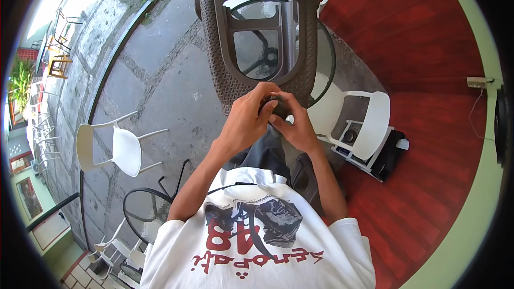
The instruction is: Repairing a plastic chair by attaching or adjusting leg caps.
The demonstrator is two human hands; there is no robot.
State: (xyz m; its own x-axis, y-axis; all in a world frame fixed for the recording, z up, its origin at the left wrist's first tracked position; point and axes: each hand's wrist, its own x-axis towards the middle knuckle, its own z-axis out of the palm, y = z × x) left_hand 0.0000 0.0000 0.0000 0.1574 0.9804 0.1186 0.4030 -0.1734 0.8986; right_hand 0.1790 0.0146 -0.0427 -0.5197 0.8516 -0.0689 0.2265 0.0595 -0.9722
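Close in front of my body, my left hand (247, 116) and my right hand (297, 127) come together with bent fingers. Between them is a small dark, rounded object (279, 108). Fingers and thumbs cover most of it, so its kind cannot be made out. Just beyond my hands stands a brown plastic chair (218, 75) with a woven pattern and an open frame. My fingers overlap its near edge in the picture; whether they touch it I cannot tell.
To the right, a white chair (377, 123) stands beside a black bag (393, 155) near the red wall (428, 128). Another white chair (127, 151) is on the stone floor (176, 96) at left. A round glass table (327, 48) lies behind the brown chair, another glass-topped table (144, 211) at lower left.
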